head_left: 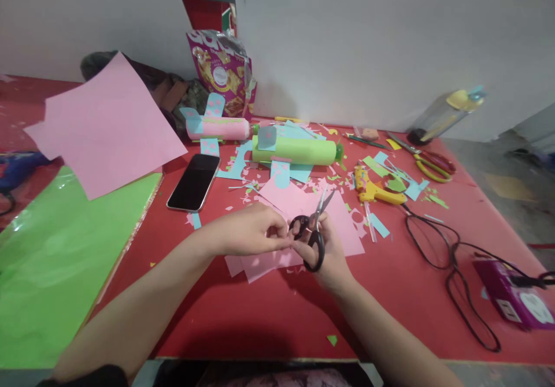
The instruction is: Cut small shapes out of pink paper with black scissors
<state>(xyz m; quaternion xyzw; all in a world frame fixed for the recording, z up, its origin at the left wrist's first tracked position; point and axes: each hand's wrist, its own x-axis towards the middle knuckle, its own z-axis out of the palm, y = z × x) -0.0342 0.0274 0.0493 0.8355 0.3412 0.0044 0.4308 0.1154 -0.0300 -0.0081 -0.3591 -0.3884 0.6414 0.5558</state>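
In the middle of the head view, my right hand (330,254) is closed round a pair of black-handled scissors (318,225), their blades pointing up and slightly parted. My left hand (255,228) comes in from the left, thumb and fingertips pinched together and meeting the right thumb beside the scissor handles. Whatever the pinch holds is too small to make out. Pink paper sheets (349,239) lie under both hands. Just beyond are a green paper-wrapped bottle (307,151) and a pink paper-wrapped bottle (221,129), each on its side with light blue paper fins.
A phone (194,183) lies left of the hands, near large pink paper (108,124) and a green sheet (52,271). To the right are a yellow glue gun (373,189) with a looping cord, yellow-handled scissors (431,167) and a purple box (514,294). A snack bag (223,75) stands behind.
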